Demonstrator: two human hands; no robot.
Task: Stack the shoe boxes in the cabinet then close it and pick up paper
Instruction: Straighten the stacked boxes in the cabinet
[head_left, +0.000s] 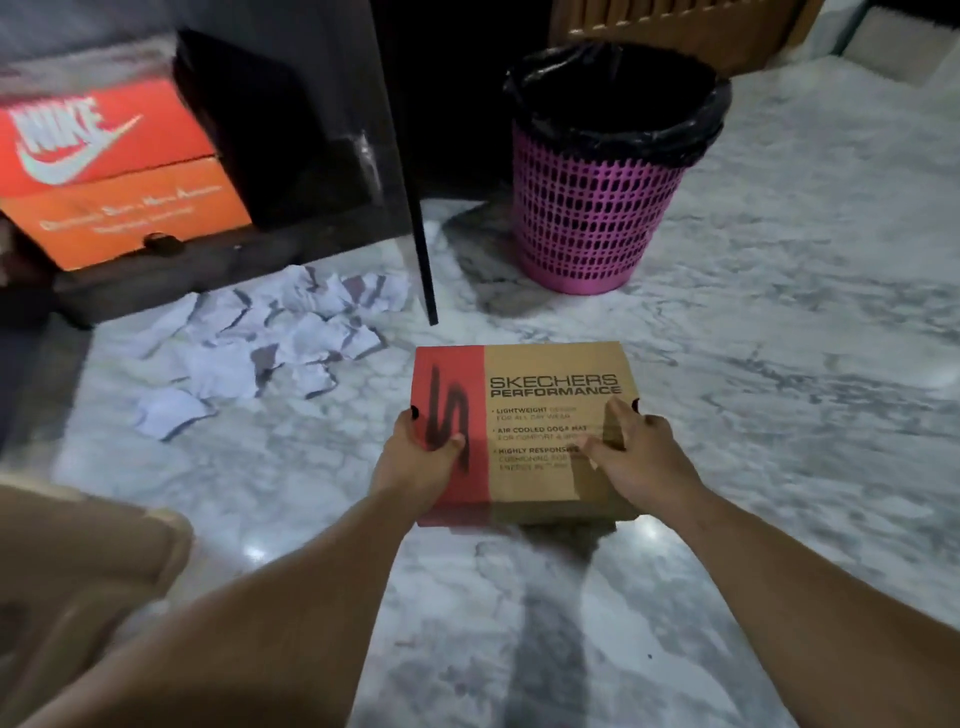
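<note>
Skechers box (524, 431) underside hidden, fingers too

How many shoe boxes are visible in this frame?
2. The Skechers box is held over the marble floor by the left hand and right hand. The orange Nike box sits inside the open cabinet. Its dark interior may hide others.

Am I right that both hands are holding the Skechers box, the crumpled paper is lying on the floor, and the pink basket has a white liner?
Not quite. The head view shows the liner in the pink basket is black, not white. The rest stands: the left hand and right hand hold the Skechers box, and the crumpled paper lies on the floor.
</note>
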